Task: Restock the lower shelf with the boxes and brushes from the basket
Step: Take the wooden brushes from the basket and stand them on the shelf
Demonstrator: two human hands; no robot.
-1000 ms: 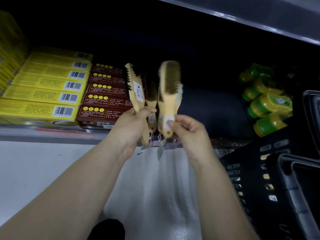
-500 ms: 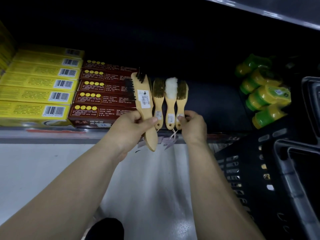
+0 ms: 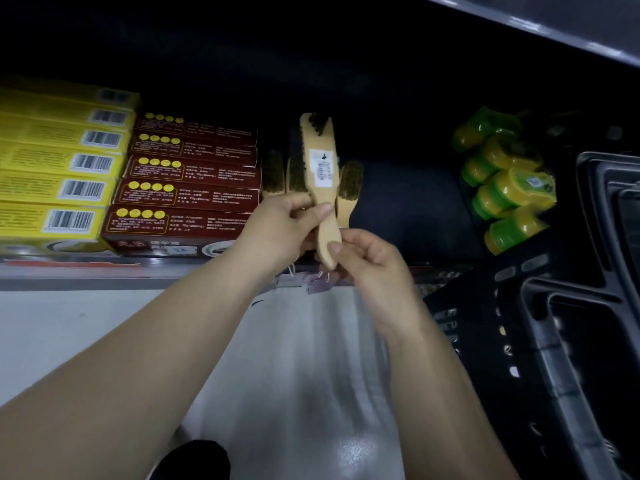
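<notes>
A large wooden brush (image 3: 322,174) with dark bristles and a white barcode label stands upright in front of the lower shelf. My left hand (image 3: 280,226) grips its middle, and my right hand (image 3: 367,261) pinches the bottom of its handle. Behind it, three small wooden brushes (image 3: 348,188) lie on the shelf with their paper tags (image 3: 313,284) hanging over the shelf lip; my left hand partly hides them. Dark red boxes (image 3: 187,188) and yellow boxes (image 3: 59,161) are stacked on the shelf to the left. The black basket (image 3: 540,341) sits at the lower right.
Green and yellow jars (image 3: 505,181) lie in a pile on the right of the shelf. The shelf's grey front edge (image 3: 86,271) runs across at left. An upper shelf edge (image 3: 540,26) crosses the top right. White floor (image 3: 294,375) lies below.
My right hand let go of the small brushes now lying on the shelf and moved left to the large brush's handle. My left hand shifted the large brush right, in front of them.
</notes>
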